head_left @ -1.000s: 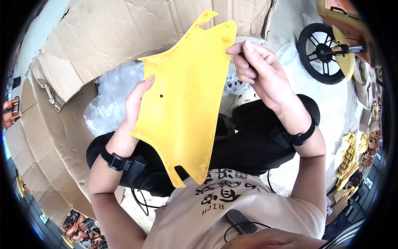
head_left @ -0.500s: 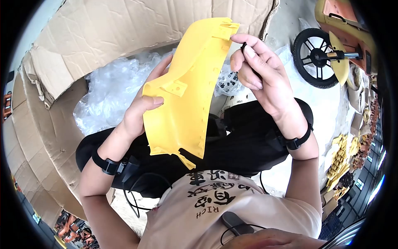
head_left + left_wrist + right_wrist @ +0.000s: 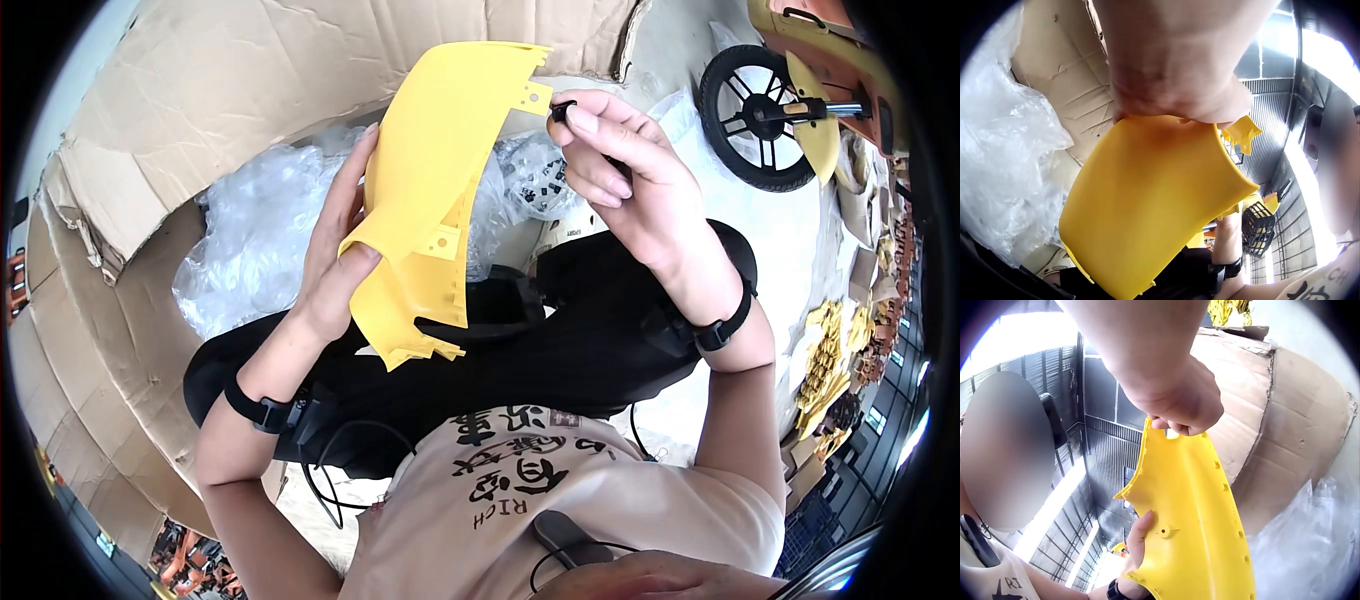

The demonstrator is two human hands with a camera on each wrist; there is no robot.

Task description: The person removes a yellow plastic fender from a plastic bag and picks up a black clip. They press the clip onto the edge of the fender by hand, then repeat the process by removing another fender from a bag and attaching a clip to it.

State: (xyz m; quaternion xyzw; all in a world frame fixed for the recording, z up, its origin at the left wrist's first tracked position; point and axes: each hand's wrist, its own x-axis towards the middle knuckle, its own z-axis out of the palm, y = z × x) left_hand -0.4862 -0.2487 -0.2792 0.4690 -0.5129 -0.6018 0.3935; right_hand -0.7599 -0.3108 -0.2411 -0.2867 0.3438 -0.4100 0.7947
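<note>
A curved yellow plastic panel (image 3: pixel 425 170) is held up in front of the body, tilted, with a tab with holes at its upper right. My left hand (image 3: pixel 338 250) grips its left edge, thumb on the near side and fingers behind. In the head view my right hand (image 3: pixel 640 165) pinches a small black piece (image 3: pixel 562 111) between thumb and index finger, right beside that tab. The panel's inner face (image 3: pixel 1194 512) shows in the right wrist view, its smooth outer face (image 3: pixel 1141 194) in the left wrist view.
Cardboard (image 3: pixel 250 90) and clear plastic bags (image 3: pixel 250 240) lie beyond the panel; one bag (image 3: pixel 540 180) holds small black pieces. A black wheel (image 3: pixel 757 118) stands at the upper right, above a pile of yellow parts (image 3: pixel 822 350). Black-clad legs (image 3: pixel 600 330) are below.
My left hand has turned the panel from its broad inner face to an edge-on tilt, its lower end rising. The right hand stays near the panel's upper right, the black piece now plainer.
</note>
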